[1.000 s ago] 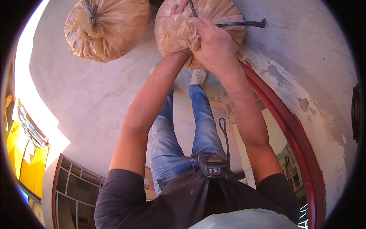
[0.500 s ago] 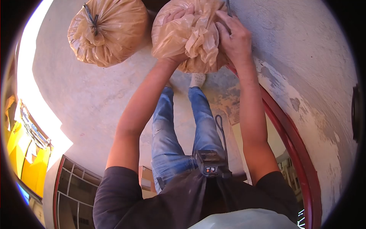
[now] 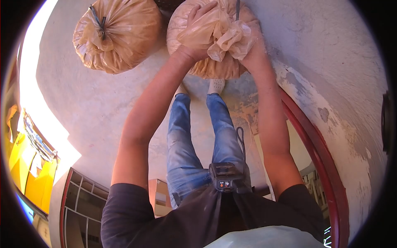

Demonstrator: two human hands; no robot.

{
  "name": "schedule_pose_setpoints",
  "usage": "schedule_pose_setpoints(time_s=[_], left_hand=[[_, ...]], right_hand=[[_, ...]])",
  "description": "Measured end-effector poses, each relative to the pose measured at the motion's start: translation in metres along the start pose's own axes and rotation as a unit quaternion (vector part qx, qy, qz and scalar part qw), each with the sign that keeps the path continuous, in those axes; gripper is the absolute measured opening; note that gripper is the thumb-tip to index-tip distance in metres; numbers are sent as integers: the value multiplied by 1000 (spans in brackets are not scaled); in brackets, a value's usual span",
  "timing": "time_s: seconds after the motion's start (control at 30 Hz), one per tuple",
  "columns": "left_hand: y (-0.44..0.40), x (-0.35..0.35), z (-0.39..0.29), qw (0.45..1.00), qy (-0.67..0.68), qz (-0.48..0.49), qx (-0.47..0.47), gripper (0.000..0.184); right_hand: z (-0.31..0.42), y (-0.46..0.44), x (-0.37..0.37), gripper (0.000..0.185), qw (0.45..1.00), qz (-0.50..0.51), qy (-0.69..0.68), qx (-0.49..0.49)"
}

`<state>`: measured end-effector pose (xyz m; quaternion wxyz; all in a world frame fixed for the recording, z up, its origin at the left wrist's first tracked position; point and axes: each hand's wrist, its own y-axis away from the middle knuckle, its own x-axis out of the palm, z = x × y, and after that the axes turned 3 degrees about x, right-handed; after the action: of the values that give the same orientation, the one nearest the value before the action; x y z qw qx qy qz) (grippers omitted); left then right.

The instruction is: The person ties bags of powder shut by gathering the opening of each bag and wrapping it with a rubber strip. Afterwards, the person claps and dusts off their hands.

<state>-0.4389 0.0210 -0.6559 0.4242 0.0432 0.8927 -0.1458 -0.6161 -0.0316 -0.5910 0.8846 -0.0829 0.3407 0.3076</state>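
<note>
A full, tan-filled clear plastic bag [image 3: 206, 70] stands on the floor at the top middle, its loose mouth bunched up. My left hand [image 3: 199, 14] is closed around the gathered plastic from the left, its palm partly covered by the film. On the other side, my right hand [image 3: 257, 51] grips the bunched neck; folds of plastic hide most of its fingers. A thin dark tie strip [image 3: 237, 9] sticks up behind the neck. To the left sits a second bag [image 3: 124, 37] of the same kind, its neck knotted with a dark tie [image 3: 100, 25].
Concrete floor [image 3: 95, 107] surrounds the bags and my feet. A rough wall with peeling paint [image 3: 331, 82] rises on the right, with a dark red curved edge [image 3: 314, 140] below it. Yellow material [image 3: 35, 177] and a window grille [image 3: 80, 206] are at lower left.
My hands have drawn the loose plastic into a tighter bunch and moved it slightly right. My right hand's fingers, visible before, are now behind the folds. The second bag stays put.
</note>
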Motion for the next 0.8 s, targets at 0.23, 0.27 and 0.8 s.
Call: schedule_pose_setpoints(time_s=[0.23,0.27,0.8], left_hand=[[-1,1,-15,990,61,-124,-37,46],[-2,0,-18,991,41,-120,-39,45],[-4,19,-25,981,-21,-175,-87,36]], right_hand=[[27,34,-12,46,961,-180,58,203],[14,41,-9,38,957,-190,66,209],[-19,37,25,33,963,-148,-18,225]])
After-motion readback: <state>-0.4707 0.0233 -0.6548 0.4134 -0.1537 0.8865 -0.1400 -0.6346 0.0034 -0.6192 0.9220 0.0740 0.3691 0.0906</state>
